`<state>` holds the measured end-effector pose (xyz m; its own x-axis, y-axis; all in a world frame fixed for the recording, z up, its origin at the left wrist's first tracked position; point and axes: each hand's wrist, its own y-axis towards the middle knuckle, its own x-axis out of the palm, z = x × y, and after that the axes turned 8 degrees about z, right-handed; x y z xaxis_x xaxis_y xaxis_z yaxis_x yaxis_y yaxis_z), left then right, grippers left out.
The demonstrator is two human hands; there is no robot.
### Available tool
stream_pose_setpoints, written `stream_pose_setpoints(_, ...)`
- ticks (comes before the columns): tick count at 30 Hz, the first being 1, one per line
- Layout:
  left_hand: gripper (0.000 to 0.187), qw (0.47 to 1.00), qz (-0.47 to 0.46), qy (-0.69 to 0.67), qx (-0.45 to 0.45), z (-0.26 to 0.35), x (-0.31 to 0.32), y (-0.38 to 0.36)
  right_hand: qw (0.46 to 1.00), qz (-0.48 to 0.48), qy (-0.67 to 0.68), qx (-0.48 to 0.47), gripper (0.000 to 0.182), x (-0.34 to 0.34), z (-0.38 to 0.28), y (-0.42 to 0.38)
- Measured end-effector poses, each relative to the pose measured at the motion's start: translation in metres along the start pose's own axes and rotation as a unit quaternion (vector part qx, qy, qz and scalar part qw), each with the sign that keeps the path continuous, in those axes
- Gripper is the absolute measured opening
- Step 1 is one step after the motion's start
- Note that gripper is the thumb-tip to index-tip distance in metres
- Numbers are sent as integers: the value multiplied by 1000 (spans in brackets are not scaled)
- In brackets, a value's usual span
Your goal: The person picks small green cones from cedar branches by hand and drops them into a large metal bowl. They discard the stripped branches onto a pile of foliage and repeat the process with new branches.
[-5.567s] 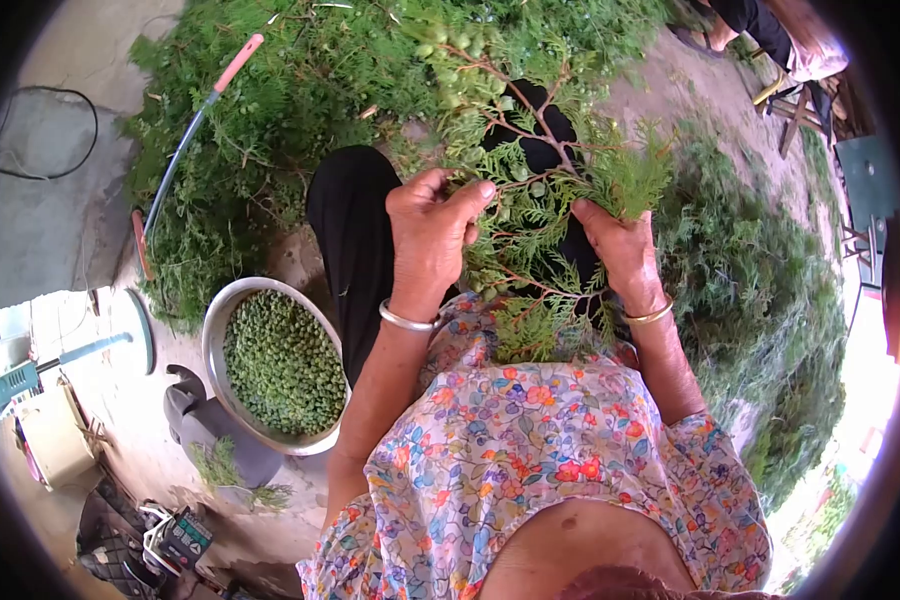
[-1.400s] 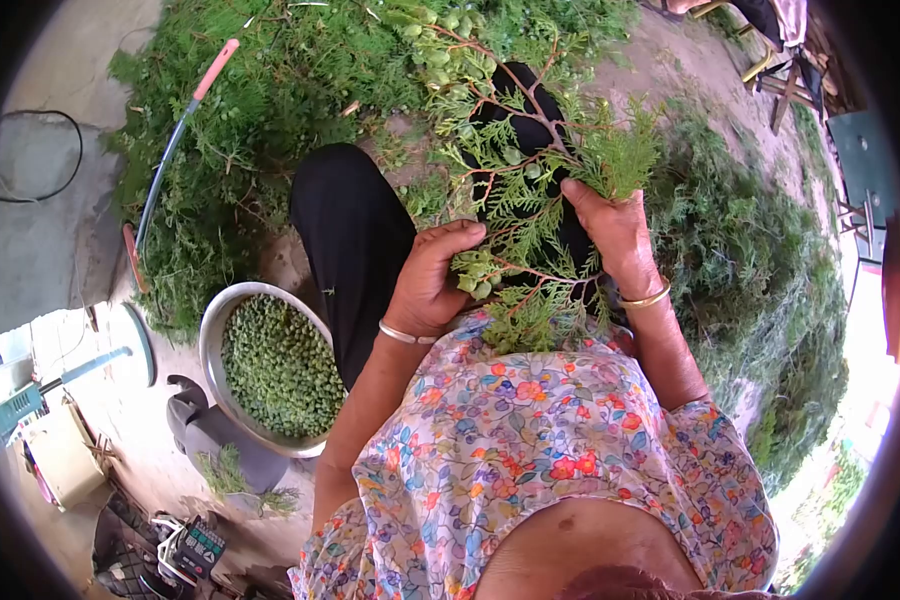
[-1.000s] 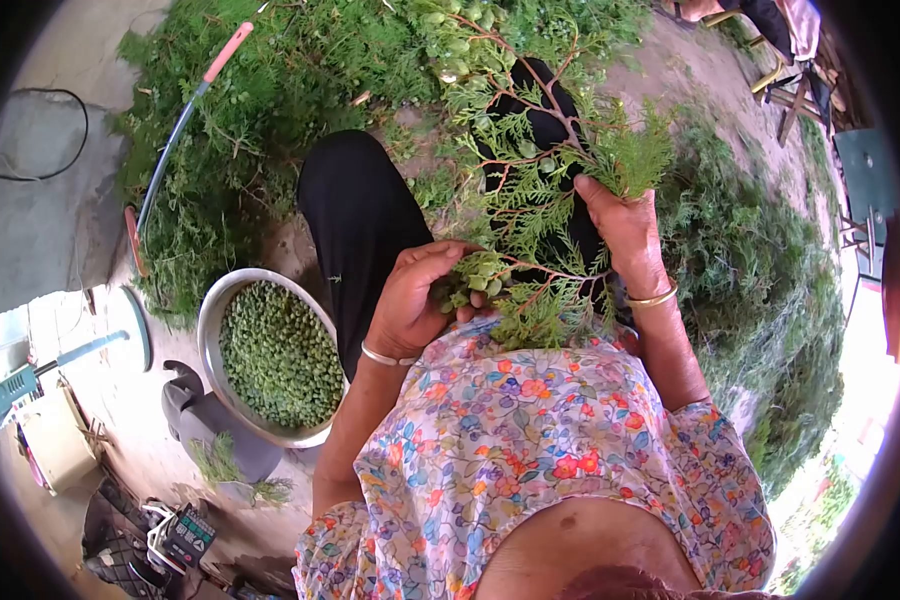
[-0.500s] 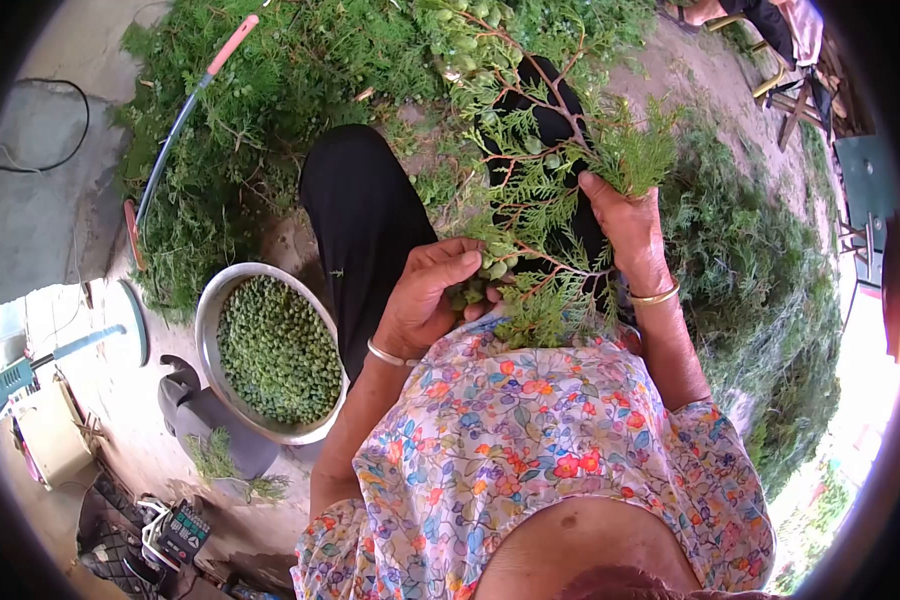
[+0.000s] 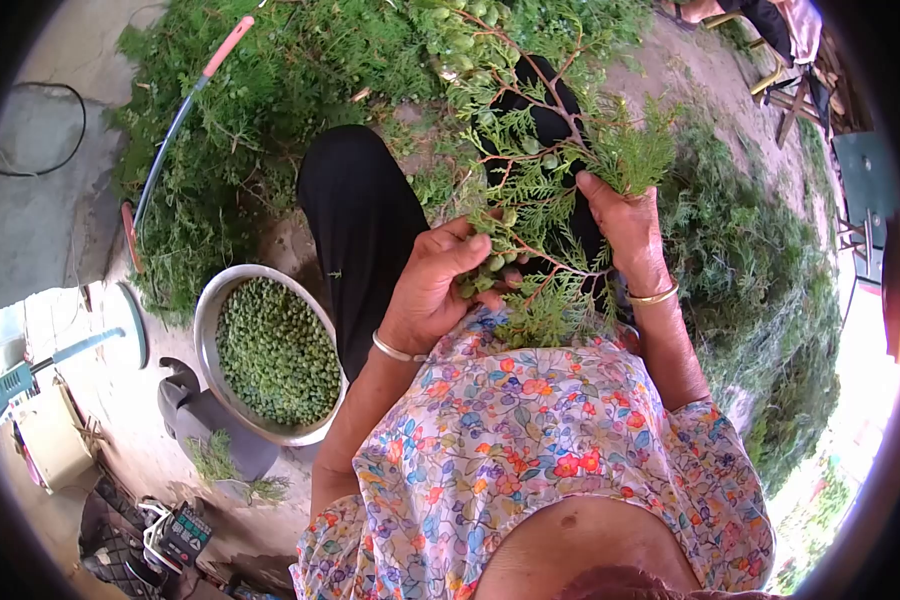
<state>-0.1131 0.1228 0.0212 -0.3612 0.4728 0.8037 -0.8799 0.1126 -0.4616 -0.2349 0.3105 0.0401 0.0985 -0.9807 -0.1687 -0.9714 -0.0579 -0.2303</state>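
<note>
My right hand (image 5: pixel 625 225), with a gold bangle at its wrist, is closed around a leafy conifer branch (image 5: pixel 545 165) that spans my lap and knee. Round green cones hang among its flat sprays. On the left, my left hand (image 5: pixel 438 275) has its thumb and fingers curled around a cluster of green cones (image 5: pixel 495 263) near the lower side shoot. Some of its fingertips are hidden behind foliage. Beside my left knee sits a metal basin (image 5: pixel 203 325), well filled with picked green cones (image 5: pixel 275 350).
Cut conifer branches (image 5: pixel 240 110) are heaped ahead, and another pile (image 5: pixel 750 290) lies at my right. A long-handled tool (image 5: pixel 180 130) with a pink grip rests on the left heap. Near the basin stands a grey plastic container (image 5: pixel 215 430). A person's leg (image 5: pixel 760 25) shows at upper right.
My left hand has shifted slightly, its thumb now higher and a little right over the cones. My right hand and the branch have stayed nearly still.
</note>
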Motion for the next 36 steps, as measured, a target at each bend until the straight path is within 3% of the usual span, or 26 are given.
stream_pose_setpoints(6,32,1000,14,22,-8,-3,-1,-4,999,24,20,-24,11,6,0,-2)
stream_pose_setpoints(8,27,997,64,36,-28,-2,-3,-3,1000,3,-3,-6,11,2,1,0)
stream_pose_setpoints(18,18,998,59,24,-18,0,11,-9,999,16,-11,-26,9,6,1,-2)
stream_pose_setpoints(21,17,995,78,57,18,4,7,-16,999,23,-6,-25,8,7,2,-1)
stream_pose_setpoints(24,15,971,154,181,33,7,4,-29,998,38,32,-34,7,7,6,1)
stream_pose_setpoints(30,22,933,288,161,146,48,-32,-78,998,50,6,-42,10,1,11,7)
stream_pose_setpoints(32,22,938,245,112,217,69,-61,-115,998,49,-10,-30,9,-2,9,6)
stream_pose_setpoints(34,30,855,391,177,293,78,-61,-147,998,55,-15,-27,8,-1,6,4)
stream_pose_setpoints(35,30,854,393,178,293,80,-78,-165,998,54,-14,-25,8,0,6,3)
stream_pose_setpoints(36,34,796,449,286,286,80,-105,-182,998,51,-12,-29,7,0,6,2)
